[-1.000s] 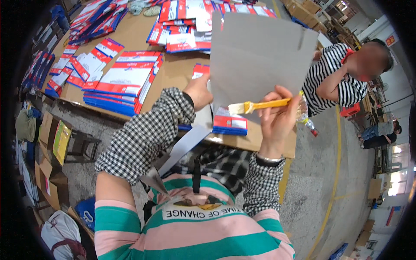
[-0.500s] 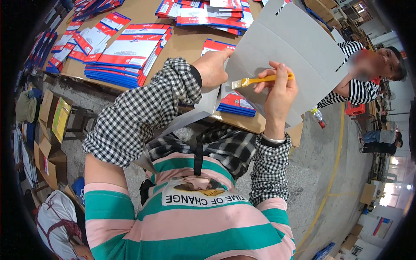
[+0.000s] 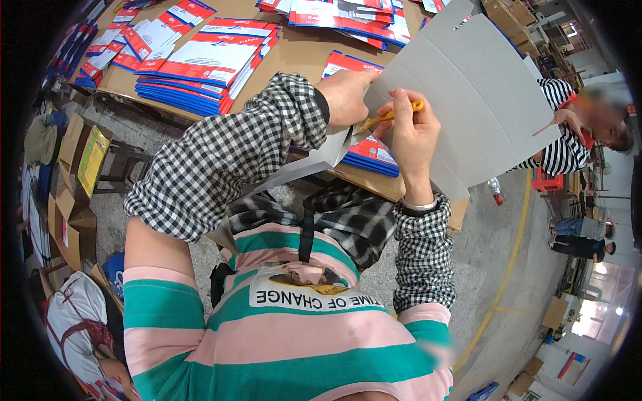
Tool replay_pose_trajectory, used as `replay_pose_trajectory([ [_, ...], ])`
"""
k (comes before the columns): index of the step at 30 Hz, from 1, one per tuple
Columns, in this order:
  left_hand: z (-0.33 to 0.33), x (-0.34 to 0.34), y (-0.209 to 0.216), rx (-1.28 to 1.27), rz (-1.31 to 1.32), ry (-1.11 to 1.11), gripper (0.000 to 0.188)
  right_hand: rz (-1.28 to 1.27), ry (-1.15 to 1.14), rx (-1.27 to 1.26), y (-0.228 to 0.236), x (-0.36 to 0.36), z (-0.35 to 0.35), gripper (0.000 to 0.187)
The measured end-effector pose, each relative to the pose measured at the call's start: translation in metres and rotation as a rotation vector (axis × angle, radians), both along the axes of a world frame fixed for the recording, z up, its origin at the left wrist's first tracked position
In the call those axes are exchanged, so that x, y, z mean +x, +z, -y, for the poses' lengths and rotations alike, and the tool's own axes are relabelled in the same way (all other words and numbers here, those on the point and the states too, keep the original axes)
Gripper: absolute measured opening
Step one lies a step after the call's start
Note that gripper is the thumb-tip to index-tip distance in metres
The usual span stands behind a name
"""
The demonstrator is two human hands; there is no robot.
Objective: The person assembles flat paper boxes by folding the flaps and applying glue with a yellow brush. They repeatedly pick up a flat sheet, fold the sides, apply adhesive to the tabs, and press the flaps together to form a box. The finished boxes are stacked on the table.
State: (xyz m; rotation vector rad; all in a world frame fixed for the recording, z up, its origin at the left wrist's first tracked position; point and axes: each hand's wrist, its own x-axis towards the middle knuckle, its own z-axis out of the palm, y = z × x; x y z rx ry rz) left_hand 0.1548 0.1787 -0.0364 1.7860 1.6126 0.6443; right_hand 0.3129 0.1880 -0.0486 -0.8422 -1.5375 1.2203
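Note:
A large grey cardboard sheet (image 3: pixel 471 100) with crease lines and slots stands tilted over the table edge, its lower-left part folded toward me. My left hand (image 3: pixel 342 98) is closed on the sheet near the fold; some of its fingertips are hidden behind the card. In my right hand (image 3: pixel 414 140) is a small flat paintbrush (image 3: pixel 382 118) with a yellow handle, pinched between thumb and fingers. The brush's bristle end is at the folded edge of the sheet, close below my left hand. Beneath the sheet, a stack of red, white and blue printed cartons (image 3: pixel 374 155) partly shows.
Piles of flat printed cartons (image 3: pixel 207 60) cover much of the brown table (image 3: pixel 284 57). Another person in a striped top (image 3: pixel 558 157) is beyond the sheet at right. Open brown boxes (image 3: pixel 73 220) and a dark stool (image 3: pixel 120 160) stand at left. A yellow line (image 3: pixel 511 267) crosses the floor.
The brush has moved left and its bristle end now meets the folded edge of the sheet. My left hand still grips the sheet. The person at right has shifted.

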Motion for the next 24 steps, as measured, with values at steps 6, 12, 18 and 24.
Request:
replay_pose_trajectory([
  [6,-0.001,-0.001,-0.005,-0.034,0.025,-0.001,0.059,0.035,-0.012,0.023,0.001,-0.001,0.001,0.020],
  [12,-0.002,0.002,0.000,-0.033,0.013,-0.006,0.057,0.097,0.001,0.083,0.000,-0.001,0.003,0.018],
  [18,0.001,0.005,0.005,-0.037,-0.023,-0.015,0.053,0.149,0.003,0.142,-0.002,-0.002,0.003,0.016],
  [24,-0.002,0.004,-0.009,0.018,0.020,-0.017,0.047,0.129,-0.011,0.075,0.004,-0.003,0.004,0.018],
])
